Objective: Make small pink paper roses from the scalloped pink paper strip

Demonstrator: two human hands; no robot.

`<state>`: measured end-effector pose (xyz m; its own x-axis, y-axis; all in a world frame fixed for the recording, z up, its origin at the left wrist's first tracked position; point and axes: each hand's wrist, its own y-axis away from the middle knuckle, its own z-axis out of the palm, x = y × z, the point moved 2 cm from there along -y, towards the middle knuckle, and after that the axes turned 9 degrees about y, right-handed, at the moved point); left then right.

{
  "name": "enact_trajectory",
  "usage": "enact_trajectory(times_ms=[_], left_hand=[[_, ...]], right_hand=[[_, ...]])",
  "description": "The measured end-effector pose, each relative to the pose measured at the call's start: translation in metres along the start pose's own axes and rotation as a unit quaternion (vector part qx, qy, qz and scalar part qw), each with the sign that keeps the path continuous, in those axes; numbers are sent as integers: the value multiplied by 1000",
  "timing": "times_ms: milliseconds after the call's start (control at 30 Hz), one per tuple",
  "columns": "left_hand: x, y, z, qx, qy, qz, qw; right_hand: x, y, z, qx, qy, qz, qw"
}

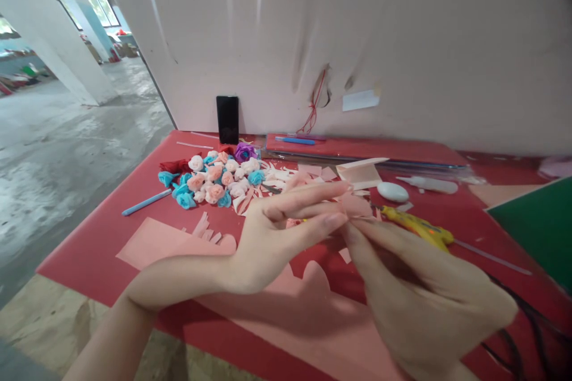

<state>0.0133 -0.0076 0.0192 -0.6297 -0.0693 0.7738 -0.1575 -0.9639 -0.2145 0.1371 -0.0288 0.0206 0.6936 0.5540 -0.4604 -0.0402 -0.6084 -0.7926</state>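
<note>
Between my two hands, above the middle of the red table (89, 244), is a small pink paper petal (356, 205). My left hand (277, 229) comes from the left and pinches the petal's left edge between thumb and fingers. From the right, my right hand (429, 286) grips its lower edge with the fingertips pressed together, back of the hand toward me. Below my hands lies a large pink paper sheet (313, 321) with a scalloped edge. A yellow glue gun (417, 226) rests just beyond my right hand.
Paper roses (214, 181) in pink, white and blue are heaped at the back left. A phone (227, 120) leans on the white partition (379, 24). A white computer mouse (392, 192), a bottle (431, 184), a blue pen (146, 202) and a green board (540, 232) lie around.
</note>
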Motion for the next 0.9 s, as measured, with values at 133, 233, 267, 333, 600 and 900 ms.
enact_trajectory(times_ms=[133,233,267,333,600,900], left_hand=[[-3,1,-3,-6,11,-1,1000],[-5,1,-5,2,-10,9,1000],[-6,1,-6,1,-24,10,1000],[-7,0,-6,-7,-46,7,999],[-1,0,-4,-40,-70,13,997],[4,-2,-2,-13,-115,12,993]], right_hand=[[-2,-2,0,-31,-52,48,997],[-2,-3,0,-43,-78,66,994],[-2,-4,0,-43,-86,70,993],[-2,-6,0,-41,-110,88,989],[-3,-8,1,-69,-189,141,969],[-5,-8,2,-80,-208,119,968]])
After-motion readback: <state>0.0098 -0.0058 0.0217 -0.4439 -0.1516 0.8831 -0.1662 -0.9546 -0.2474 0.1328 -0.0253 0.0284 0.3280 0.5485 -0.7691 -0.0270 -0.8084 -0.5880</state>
